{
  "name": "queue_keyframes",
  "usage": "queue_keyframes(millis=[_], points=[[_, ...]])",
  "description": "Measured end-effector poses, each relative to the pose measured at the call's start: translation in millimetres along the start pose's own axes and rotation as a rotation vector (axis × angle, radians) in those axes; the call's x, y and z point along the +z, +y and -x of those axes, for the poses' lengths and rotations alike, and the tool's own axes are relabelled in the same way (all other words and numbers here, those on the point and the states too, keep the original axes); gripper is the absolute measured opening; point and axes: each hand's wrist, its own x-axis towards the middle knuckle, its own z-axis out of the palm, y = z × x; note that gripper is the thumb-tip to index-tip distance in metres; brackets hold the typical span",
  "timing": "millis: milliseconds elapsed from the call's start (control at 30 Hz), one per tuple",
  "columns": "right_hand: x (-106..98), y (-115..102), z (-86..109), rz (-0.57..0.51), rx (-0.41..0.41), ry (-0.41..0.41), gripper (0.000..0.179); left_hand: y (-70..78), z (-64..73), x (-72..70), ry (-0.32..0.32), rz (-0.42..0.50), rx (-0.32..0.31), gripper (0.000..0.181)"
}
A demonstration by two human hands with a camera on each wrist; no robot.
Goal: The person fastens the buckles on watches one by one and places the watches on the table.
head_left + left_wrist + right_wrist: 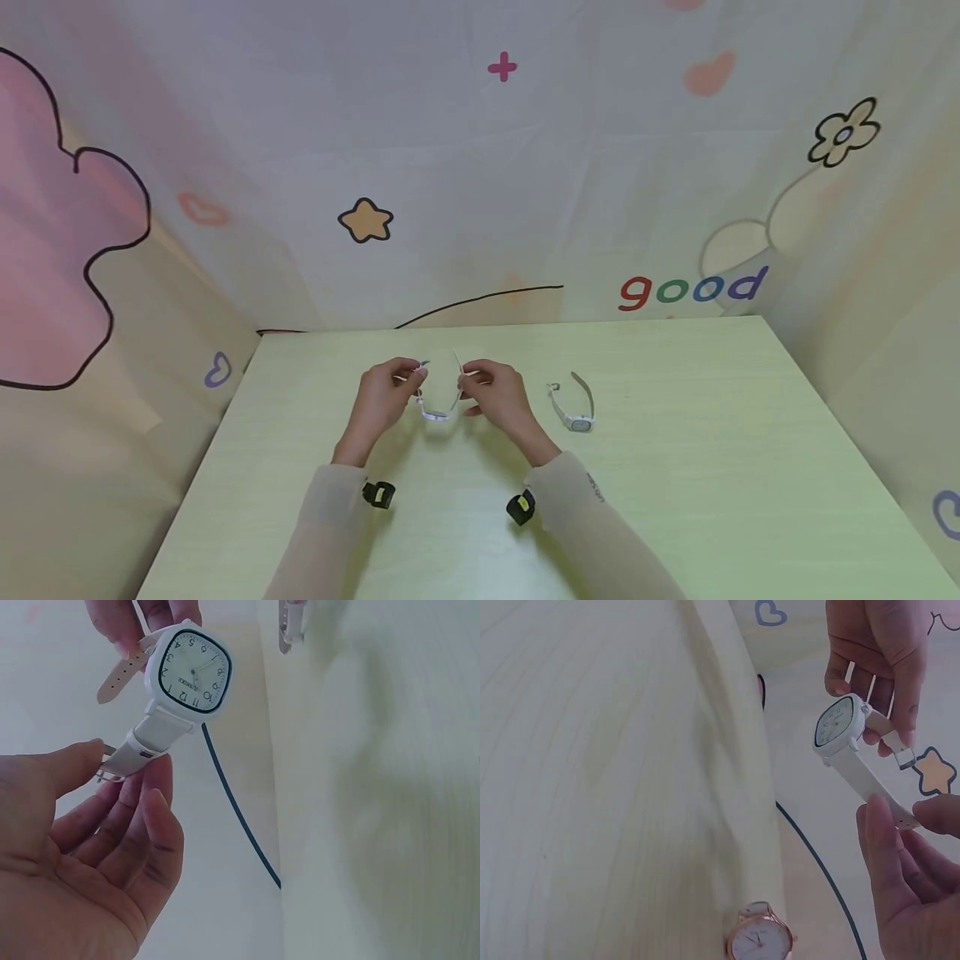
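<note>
Both hands hold up a white wristwatch [436, 416] with a rounded square dial [196, 671], its strap unfastened and spread into a U. The left hand [386, 400] pinches the buckle end [124, 761] between thumb and fingers. The right hand [497, 395] pinches the other strap end, the one with holes [904, 817]. In the head view the watch case hangs lowest, between the two hands, above the table. On the table to the right lies a second wristwatch [581, 424], with a pale strap and, in the right wrist view, a rose-gold round case [760, 937].
The pale wooden table [675, 500] reaches back to a printed curtain [450, 167] with a star, flowers and the word "good". More curtain hangs at both sides. A black wrist camera [379, 495] is strapped below each hand.
</note>
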Motion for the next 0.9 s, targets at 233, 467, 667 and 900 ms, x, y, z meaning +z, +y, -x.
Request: queue_keyframes(millis=[233, 467, 667, 900], points=[[-11.2, -6.9, 8.9, 0.003, -0.04, 0.025, 0.022, 4.8, 5.3, 6.2, 0.011, 0.108, 0.01, 0.028], [-22.7, -17.2, 20.8, 0.0, -0.122, 0.062, 0.021, 15.7, 11.3, 10.6, -0.006, 0.251, 0.033, 0.028], [-35.1, -27.4, 31.2, 0.008, -0.17, 0.09, 0.023, 28.2, 18.0, 11.6, -0.054, 0.35, 0.07, 0.031], [-52.1, -40.5, 41.6, 0.001, -0.207, 0.093, 0.026, 57.7, 26.7, 11.9, -0.077, 0.376, 0.111, 0.03]])
